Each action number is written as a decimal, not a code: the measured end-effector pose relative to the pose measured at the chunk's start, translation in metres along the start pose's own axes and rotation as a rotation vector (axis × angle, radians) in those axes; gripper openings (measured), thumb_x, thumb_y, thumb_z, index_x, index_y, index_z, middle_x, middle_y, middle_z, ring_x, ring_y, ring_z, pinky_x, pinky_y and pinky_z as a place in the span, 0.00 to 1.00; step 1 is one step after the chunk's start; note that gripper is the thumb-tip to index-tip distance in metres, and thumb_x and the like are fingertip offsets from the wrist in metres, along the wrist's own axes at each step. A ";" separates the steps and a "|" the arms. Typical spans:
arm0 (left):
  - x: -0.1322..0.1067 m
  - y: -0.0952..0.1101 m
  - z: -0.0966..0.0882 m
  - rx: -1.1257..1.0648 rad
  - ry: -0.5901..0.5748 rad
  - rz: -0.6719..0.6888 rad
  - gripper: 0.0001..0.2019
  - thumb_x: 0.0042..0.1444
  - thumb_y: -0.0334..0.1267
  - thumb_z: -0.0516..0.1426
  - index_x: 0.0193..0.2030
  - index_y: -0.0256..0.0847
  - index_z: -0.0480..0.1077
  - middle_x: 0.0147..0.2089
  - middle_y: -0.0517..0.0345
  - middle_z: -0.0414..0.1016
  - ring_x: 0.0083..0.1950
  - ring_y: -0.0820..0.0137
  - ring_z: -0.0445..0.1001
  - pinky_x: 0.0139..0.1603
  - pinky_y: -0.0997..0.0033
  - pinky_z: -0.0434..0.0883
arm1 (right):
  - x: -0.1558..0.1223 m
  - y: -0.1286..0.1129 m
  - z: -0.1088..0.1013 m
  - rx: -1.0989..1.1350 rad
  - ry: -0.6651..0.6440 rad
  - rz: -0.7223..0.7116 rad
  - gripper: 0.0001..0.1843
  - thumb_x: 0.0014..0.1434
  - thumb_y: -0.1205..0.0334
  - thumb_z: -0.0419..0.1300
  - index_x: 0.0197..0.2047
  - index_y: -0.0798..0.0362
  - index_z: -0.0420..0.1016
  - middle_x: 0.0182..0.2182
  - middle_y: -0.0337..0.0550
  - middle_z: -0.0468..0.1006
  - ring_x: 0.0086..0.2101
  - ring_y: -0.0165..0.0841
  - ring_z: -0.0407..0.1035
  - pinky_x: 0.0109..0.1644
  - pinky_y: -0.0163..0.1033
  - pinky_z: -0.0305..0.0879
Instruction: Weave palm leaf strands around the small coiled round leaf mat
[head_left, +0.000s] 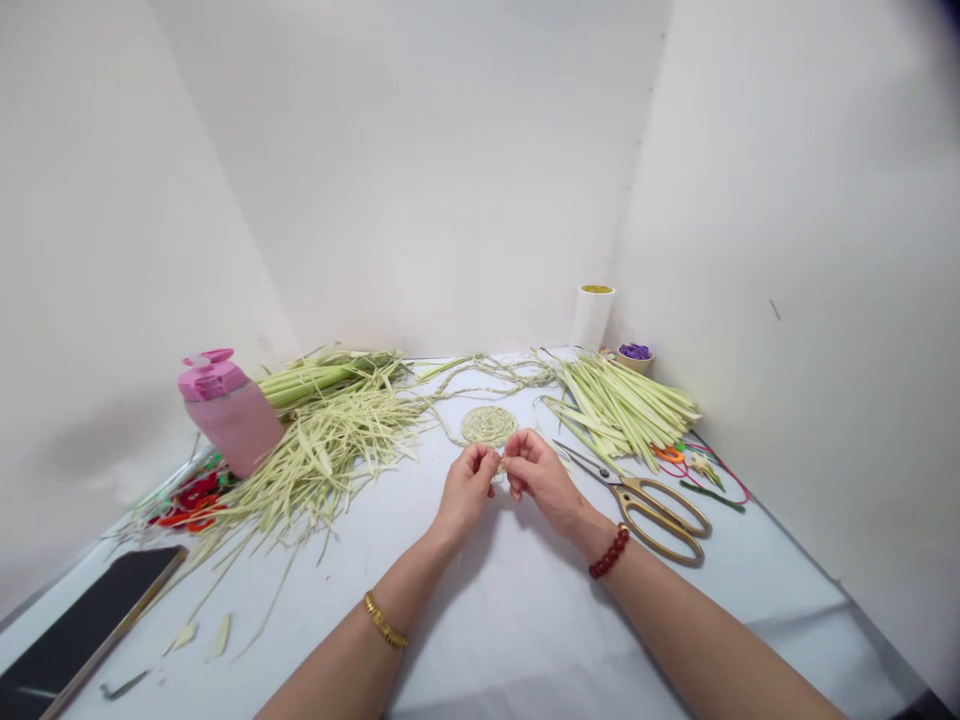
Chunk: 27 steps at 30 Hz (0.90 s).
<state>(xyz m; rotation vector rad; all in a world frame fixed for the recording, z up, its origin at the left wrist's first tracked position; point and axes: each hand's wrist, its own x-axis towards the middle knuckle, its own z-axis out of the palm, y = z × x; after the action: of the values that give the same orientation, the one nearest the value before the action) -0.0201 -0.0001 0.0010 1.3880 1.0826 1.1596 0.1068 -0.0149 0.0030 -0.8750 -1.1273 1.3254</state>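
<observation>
My left hand (471,485) and my right hand (541,480) meet over the middle of the table, thumbs and fingers pinched close together. Something small and pale shows between the fingertips, too fine to make out. Just beyond them lies a flat, round coil of braided straw (488,425), partly hidden by my fingers. From it a long straw braid (450,385) trails off to the back. Beside my right hand lie large scissors (637,500) with gold handles, blades pointing toward the coil.
Loose straw strips (322,450) and a pink bottle (229,410) are on the left, with a phone (90,630) nearer. A bundle of cut stalks (630,400) lies on the right. Behind it stand a white roll (593,318) and a small cup of purple things (636,358). White walls enclose the table.
</observation>
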 end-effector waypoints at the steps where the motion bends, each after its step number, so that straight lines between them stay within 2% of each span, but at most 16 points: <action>1: 0.000 0.000 0.000 -0.005 0.002 -0.003 0.13 0.52 0.47 0.56 0.28 0.39 0.63 0.24 0.67 0.62 0.22 0.78 0.60 0.24 0.77 0.60 | -0.001 -0.001 0.000 0.078 -0.014 0.032 0.09 0.47 0.65 0.59 0.31 0.51 0.61 0.21 0.28 0.62 0.17 0.23 0.55 0.22 0.31 0.56; 5: -0.001 0.002 0.001 -0.029 0.004 -0.015 0.12 0.53 0.47 0.56 0.29 0.39 0.64 0.25 0.66 0.63 0.22 0.79 0.60 0.24 0.77 0.59 | -0.003 -0.004 -0.002 0.265 -0.042 0.128 0.10 0.46 0.65 0.62 0.32 0.51 0.63 0.19 0.28 0.60 0.17 0.21 0.52 0.21 0.29 0.53; 8: -0.002 0.003 0.001 -0.079 -0.043 -0.052 0.13 0.52 0.47 0.57 0.30 0.38 0.64 0.25 0.66 0.63 0.22 0.80 0.59 0.24 0.78 0.59 | -0.001 -0.006 -0.007 0.296 -0.062 0.157 0.10 0.47 0.65 0.60 0.33 0.51 0.63 0.21 0.29 0.63 0.15 0.20 0.48 0.18 0.29 0.49; 11: -0.004 0.004 0.001 -0.171 -0.074 -0.117 0.15 0.51 0.49 0.58 0.29 0.39 0.63 0.22 0.68 0.58 0.21 0.80 0.55 0.24 0.78 0.60 | 0.001 -0.009 -0.011 0.078 -0.064 0.125 0.07 0.50 0.62 0.59 0.33 0.51 0.64 0.19 0.28 0.61 0.14 0.20 0.46 0.16 0.29 0.46; 15: -0.004 0.003 0.000 -0.282 -0.117 -0.185 0.16 0.50 0.50 0.60 0.29 0.39 0.63 0.21 0.69 0.55 0.21 0.81 0.53 0.24 0.79 0.59 | 0.002 -0.011 -0.018 -0.266 -0.105 0.078 0.10 0.52 0.56 0.60 0.30 0.52 0.64 0.18 0.29 0.62 0.14 0.20 0.50 0.15 0.28 0.46; 20: -0.002 0.002 -0.002 -0.436 -0.133 -0.236 0.17 0.46 0.49 0.63 0.27 0.38 0.63 0.19 0.71 0.52 0.20 0.82 0.50 0.23 0.80 0.59 | 0.001 -0.009 -0.024 -0.255 -0.223 0.095 0.09 0.51 0.58 0.61 0.32 0.53 0.65 0.20 0.29 0.63 0.17 0.22 0.54 0.18 0.29 0.53; 23: -0.002 0.001 -0.002 -0.501 -0.165 -0.275 0.17 0.45 0.48 0.64 0.27 0.38 0.63 0.19 0.70 0.52 0.20 0.82 0.52 0.23 0.81 0.60 | 0.002 -0.005 -0.023 -0.242 -0.239 0.091 0.09 0.50 0.60 0.60 0.32 0.52 0.64 0.19 0.29 0.65 0.17 0.22 0.55 0.19 0.29 0.54; 27: 0.000 -0.003 -0.002 -0.503 -0.149 -0.283 0.17 0.46 0.48 0.64 0.27 0.37 0.64 0.19 0.69 0.56 0.20 0.82 0.56 0.23 0.82 0.60 | 0.005 0.004 -0.020 -0.250 -0.226 0.071 0.08 0.51 0.61 0.59 0.31 0.52 0.63 0.19 0.30 0.67 0.16 0.23 0.56 0.19 0.29 0.54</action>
<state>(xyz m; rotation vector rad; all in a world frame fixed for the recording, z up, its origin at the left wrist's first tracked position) -0.0223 0.0005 -0.0022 0.8808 0.7796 1.0123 0.1246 -0.0072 -0.0060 -0.9706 -1.4737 1.3861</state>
